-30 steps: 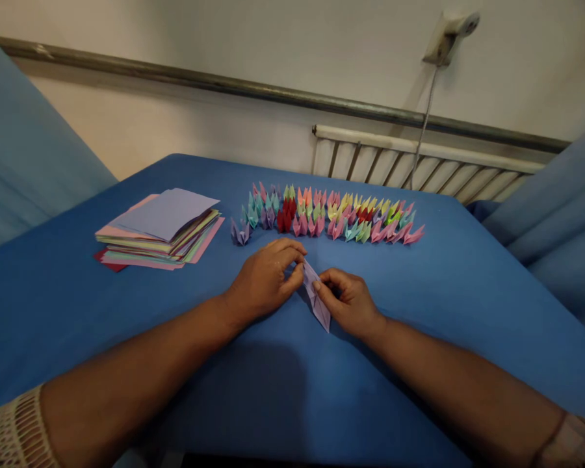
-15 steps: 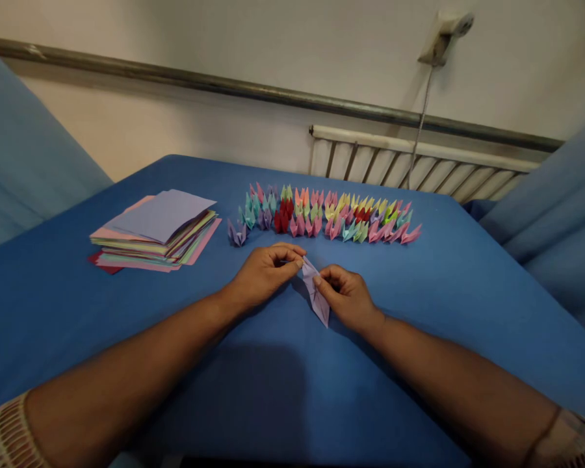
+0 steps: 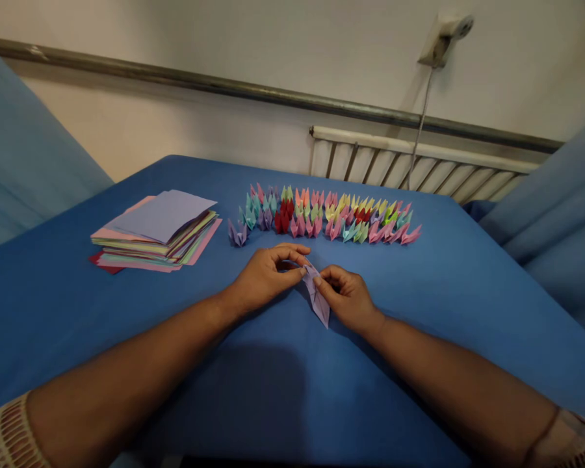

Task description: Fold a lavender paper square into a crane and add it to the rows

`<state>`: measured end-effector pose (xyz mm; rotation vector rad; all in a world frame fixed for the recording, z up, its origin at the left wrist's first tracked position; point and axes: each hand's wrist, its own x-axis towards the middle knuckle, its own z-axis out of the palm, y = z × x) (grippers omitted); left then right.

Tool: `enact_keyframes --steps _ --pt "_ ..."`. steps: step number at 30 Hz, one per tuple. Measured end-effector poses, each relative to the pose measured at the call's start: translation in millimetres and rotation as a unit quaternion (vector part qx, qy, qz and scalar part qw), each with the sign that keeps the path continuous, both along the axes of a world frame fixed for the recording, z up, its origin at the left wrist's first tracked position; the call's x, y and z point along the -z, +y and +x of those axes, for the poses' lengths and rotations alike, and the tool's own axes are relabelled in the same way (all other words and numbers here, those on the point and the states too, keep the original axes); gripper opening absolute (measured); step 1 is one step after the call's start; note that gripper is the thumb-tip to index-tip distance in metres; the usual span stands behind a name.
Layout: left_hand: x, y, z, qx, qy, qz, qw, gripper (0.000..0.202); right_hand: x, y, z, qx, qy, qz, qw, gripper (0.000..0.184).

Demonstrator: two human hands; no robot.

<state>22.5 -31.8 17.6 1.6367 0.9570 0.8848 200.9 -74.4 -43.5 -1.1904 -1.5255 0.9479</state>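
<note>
A narrow piece of folded lilac origami paper (image 3: 318, 304) is held between my two hands, slanting with its pointed end toward me. My left hand (image 3: 269, 272) pinches its upper left edge with thumb and fingers. On the right side, my right hand (image 3: 348, 296) grips the paper between thumb and bent fingers. Part of the paper's upper end is hidden by the fingers. Just beyond the hands stand rows of small folded paper cranes (image 3: 313, 226) in pink, red, yellow, green, teal and lilac.
A stack of coloured square paper (image 3: 160, 218) lies at the left on the blue-covered table (image 3: 224, 416). Behind the table are a radiator (image 3: 370, 156), a metal pipe (image 3: 224, 84) and a wall fitting with a hanging cord (image 3: 441, 45). Blue curtains (image 3: 565, 240) hang at both sides.
My left fingers have shifted slightly right and down along the paper's upper edge, the thumb now lower. My right hand and the paper's lower point stay about where they were.
</note>
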Motion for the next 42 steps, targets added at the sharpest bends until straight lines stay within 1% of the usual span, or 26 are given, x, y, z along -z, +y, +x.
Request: enact_keyframes --steps 5,9,14,20,27,34,39,42 --pt "2.5 -0.5 1.9 -0.014 -0.004 -0.012 1.0 0.008 -0.7 -0.9 -0.3 -0.004 -0.001 0.004 1.0 0.02" --pt "2.9 -0.3 2.2 -0.016 -0.01 -0.014 1.0 0.011 -1.7 -0.6 -0.8 -0.005 0.0 0.01 1.0 0.02" --pt "6.2 1.0 1.3 -0.007 -0.02 -0.009 1.0 0.015 -1.9 -0.3 -0.7 -0.007 0.004 0.007 1.0 0.021" --pt "9.1 3.2 -0.1 0.006 -0.03 -0.011 0.999 0.014 -1.4 -0.4 -0.8 -0.008 0.017 0.001 1.0 0.02" --pt "6.5 2.2 0.8 -0.001 -0.017 -0.012 1.0 0.016 -1.0 -0.2 -0.6 -0.013 0.026 -0.01 1.0 0.019" --pt "5.8 2.4 2.0 0.002 -0.029 -0.022 0.999 0.027 -2.5 -1.6 -1.5 -0.011 0.03 -0.016 0.999 0.02" --pt "7.3 0.6 3.0 -0.011 -0.039 -0.044 0.998 0.02 -3.6 -2.2 -0.8 -0.018 0.032 -0.003 0.999 0.021" --pt "7.6 -0.1 2.9 -0.012 -0.03 -0.036 0.999 0.019 -4.8 -2.8 -0.4 -0.038 0.035 -0.002 0.999 0.02"
